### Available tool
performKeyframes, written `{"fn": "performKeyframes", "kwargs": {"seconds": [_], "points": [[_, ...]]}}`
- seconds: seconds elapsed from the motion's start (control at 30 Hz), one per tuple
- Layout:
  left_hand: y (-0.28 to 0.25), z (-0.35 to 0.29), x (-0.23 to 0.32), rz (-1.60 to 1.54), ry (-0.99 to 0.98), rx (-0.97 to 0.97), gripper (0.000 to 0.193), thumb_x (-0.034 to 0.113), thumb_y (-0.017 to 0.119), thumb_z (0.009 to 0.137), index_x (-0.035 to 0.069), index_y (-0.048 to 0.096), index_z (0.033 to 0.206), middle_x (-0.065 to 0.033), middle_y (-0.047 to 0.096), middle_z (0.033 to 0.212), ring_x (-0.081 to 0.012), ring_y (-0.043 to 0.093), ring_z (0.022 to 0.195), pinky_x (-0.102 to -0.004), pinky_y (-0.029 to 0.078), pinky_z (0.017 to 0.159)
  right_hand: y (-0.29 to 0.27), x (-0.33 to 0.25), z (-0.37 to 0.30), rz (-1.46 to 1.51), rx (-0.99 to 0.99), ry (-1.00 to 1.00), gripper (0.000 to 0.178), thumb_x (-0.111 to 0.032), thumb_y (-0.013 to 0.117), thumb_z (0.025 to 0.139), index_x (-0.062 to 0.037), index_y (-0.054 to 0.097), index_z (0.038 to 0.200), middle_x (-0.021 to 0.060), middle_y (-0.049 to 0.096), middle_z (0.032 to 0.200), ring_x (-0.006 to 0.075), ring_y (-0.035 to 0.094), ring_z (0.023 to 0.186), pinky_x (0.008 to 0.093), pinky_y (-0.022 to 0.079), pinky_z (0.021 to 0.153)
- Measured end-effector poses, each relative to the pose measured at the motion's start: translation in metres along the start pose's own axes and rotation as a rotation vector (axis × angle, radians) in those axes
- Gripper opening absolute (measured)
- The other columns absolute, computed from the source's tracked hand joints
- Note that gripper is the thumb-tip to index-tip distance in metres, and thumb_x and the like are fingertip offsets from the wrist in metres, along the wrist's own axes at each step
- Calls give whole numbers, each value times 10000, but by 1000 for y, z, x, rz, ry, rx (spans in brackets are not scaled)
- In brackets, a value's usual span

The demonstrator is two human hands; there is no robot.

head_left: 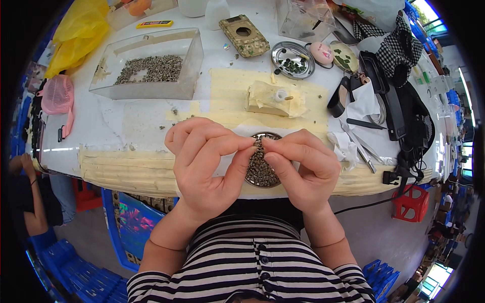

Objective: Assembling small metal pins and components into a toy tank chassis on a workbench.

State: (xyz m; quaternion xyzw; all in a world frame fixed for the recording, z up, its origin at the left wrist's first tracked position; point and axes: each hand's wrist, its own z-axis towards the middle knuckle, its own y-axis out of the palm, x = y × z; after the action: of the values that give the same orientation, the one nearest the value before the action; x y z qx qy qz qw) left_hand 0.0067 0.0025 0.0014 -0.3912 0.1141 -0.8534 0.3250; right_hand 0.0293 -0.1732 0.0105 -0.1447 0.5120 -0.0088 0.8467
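Note:
Both of my hands meet over a round metal dish (262, 174) filled with small dark metallic pieces. Thumb and forefinger of my left hand (209, 164) are pinched together above the dish's far part. My right hand (305, 164) pinches in the same way right beside it, the fingertips almost touching. Whatever sits between the fingertips is too small to name. Beyond my hands stands a block wrapped in cream tape (262, 103), with a white cylindrical piece (281, 95) on its top.
A clear plastic box (146, 91) holds more small pieces at far left. A camouflage-patterned case (244, 36) and a steel dish (275, 50) with dark green pieces lie at the back. Tweezers (359, 146), black straps and a cable crowd the right. A pink mesh basket (56, 95) sits left.

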Motion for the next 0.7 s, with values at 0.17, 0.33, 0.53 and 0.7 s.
{"fn": "performKeyframes", "kwargs": {"seconds": [0.17,0.33,0.53,0.7], "points": [[0,0,0,-14,19,4,188,58,805,726,131,736,885,14,640,845,-204,565,877,-342,345,845,0,1,0,51,-33,51,221,-2,791,782,-25,783,1001,95,714,859,153,664,744,256,521,653],[0,2,2,-24,62,20,202,68,811,726,139,748,904,28,650,853,-191,568,873,-334,342,834,-2,4,3,176,-103,97,185,-1,765,817,0,766,1002,98,706,858,135,651,750,240,508,669],[-1,2,3,-29,99,-19,218,85,815,713,145,750,912,42,658,872,-188,574,879,-333,335,827,-3,1,4,379,-144,250,119,-31,761,853,23,711,945,64,679,878,101,615,752,228,489,679],[-1,2,4,-8,103,-21,216,87,813,711,146,747,908,42,655,873,-188,574,888,-338,330,831,-3,2,3,352,-104,220,118,-17,779,823,6,705,912,57,673,863,103,610,741,234,488,665]]}}
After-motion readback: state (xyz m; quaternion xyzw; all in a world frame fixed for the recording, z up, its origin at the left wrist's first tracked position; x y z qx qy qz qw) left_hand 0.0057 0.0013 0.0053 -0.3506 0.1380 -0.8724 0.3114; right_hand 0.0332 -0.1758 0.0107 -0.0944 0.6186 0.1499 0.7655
